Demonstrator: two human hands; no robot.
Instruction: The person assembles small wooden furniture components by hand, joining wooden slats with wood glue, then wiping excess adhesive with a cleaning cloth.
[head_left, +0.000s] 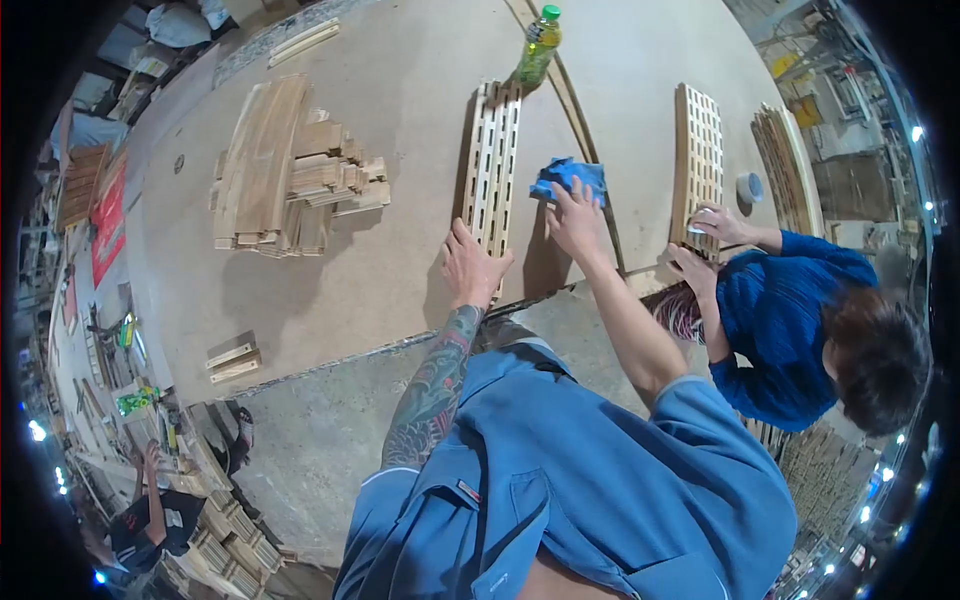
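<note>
concrete floor [310,470] runs below the front edge of the tabletop [400,290], close to your blue clothing [600,470]. your tattooed left arm reaches to the near end of a long slotted wooden stack [493,165], where your left hand [476,268] has its fingers and thumb spread across it. your right hand [574,222], fingers apart, touches a crumpled blue cloth [570,182] just right of that stack, and the stack itself lies lengthwise, pointing away from you. over to your left, near the edge, sit two short wooden pieces [233,362]. to your right, a co-worker [790,310] in dark blue has both hands at the near end of a second slotted stack [700,150]; one seems to hold something small and white, though it is hard to make out. a small round container [749,187] is beside that stack, with plain strips [785,165] beyond it. farther left lies a pile of flat wooden slats [270,165]. at the far end of your stack stands a green-capped bottle [539,50], near a long thin strip [575,110].
</note>
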